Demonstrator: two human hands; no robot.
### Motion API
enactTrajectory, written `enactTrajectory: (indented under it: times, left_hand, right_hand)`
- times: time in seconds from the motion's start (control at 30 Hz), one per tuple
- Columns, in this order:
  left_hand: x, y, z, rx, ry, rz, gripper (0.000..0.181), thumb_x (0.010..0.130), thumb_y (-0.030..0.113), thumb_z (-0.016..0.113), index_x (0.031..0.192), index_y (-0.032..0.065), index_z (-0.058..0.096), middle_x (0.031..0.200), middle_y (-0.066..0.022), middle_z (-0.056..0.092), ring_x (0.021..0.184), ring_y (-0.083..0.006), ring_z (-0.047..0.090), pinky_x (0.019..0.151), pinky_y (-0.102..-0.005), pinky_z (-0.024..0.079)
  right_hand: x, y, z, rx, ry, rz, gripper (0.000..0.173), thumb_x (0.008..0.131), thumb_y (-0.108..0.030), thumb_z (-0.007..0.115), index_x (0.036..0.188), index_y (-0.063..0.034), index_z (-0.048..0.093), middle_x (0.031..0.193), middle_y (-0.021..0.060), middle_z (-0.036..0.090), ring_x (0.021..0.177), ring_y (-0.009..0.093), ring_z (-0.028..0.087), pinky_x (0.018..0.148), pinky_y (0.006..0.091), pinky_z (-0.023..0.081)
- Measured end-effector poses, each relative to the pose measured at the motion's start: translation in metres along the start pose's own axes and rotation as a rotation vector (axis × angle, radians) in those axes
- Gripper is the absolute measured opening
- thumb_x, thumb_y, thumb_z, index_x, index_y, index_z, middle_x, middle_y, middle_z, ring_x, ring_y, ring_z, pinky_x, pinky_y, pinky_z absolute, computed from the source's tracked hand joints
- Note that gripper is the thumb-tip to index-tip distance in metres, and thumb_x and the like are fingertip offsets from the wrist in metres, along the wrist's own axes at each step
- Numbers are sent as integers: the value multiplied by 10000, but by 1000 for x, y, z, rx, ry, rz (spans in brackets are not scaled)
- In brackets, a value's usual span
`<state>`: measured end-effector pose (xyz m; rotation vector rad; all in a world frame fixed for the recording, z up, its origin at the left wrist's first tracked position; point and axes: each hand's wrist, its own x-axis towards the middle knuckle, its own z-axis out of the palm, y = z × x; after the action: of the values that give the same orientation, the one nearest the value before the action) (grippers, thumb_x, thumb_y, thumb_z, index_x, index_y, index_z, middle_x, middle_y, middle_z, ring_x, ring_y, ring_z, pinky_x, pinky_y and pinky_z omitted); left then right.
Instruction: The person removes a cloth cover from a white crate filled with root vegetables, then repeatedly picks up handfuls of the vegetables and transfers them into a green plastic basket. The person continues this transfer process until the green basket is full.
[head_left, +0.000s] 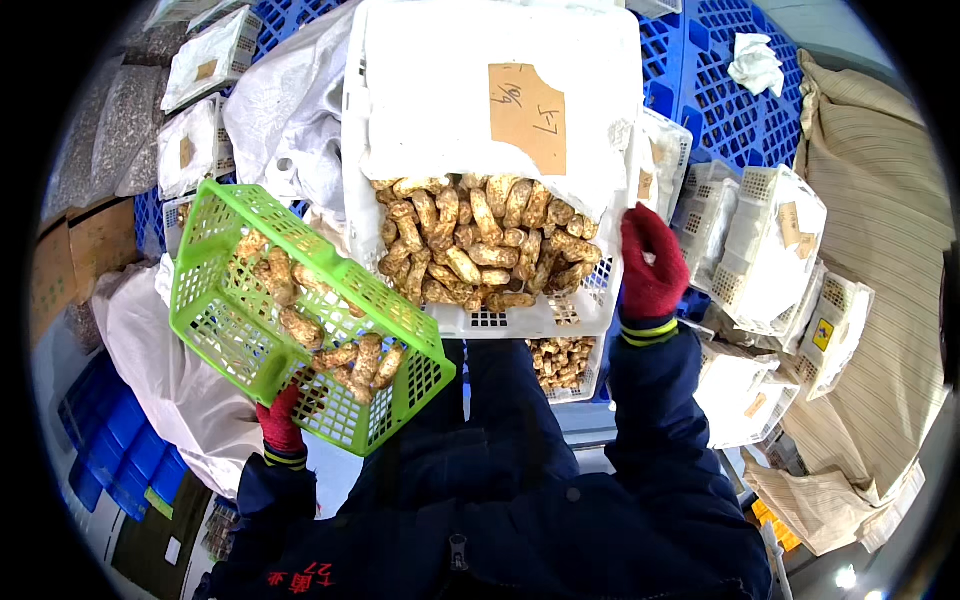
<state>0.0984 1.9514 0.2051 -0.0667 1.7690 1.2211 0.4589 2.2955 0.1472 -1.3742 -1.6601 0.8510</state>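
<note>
My left hand, in a red knit glove, holds a tilted green plastic basket from below; its fingers are mostly hidden. Several brown mushrooms lie inside the basket. Before me stands a white plastic crate full of thick-stemmed mushrooms. A white cloth or paper sheet covers the crate's far part, with a piece of brown cardboard bearing writing on it. My right hand, also gloved in red, is at the crate's right edge beside the sheet, fingers curled; whether it grips anything is unclear.
Another crate of mushrooms is beneath the large one. Covered white crates stand at the right, others at the upper left. Blue plastic pallets lie behind. Pale sacks and a striped beige cover flank the crates.
</note>
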Motion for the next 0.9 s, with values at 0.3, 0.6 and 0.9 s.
enactTrajectory:
  times: [0.3, 0.6, 0.9]
  left_hand:
    - [-15, -5, -18, -3, 14, 51, 478, 752, 123, 593, 1200, 16, 463, 1014, -133, 598, 759, -241, 618, 600, -340, 521]
    - [-18, 0, -5, 8, 88, 41, 507, 727, 151, 609, 1200, 38, 464, 995, -112, 592, 757, -231, 607, 586, -344, 522]
    - [-12, 1, -12, -17, 89, 70, 471, 722, 130, 627, 1165, 41, 493, 944, -107, 608, 687, -223, 611, 552, -338, 520]
  right_hand:
    - [70, -42, 100, -789, -423, -455, 775, 534, -206, 781, 1238, -151, 461, 1263, 143, 434, 1155, 358, 405, 903, 444, 391]
    - [86, -44, 111, -711, -326, -625, 442, 698, -89, 550, 1139, -119, 538, 1182, 76, 530, 1035, 308, 525, 789, 385, 487]
    - [191, -123, 50, -105, -19, -687, 351, 786, 39, 460, 1122, -19, 546, 1008, 112, 621, 872, 221, 615, 740, 290, 497]
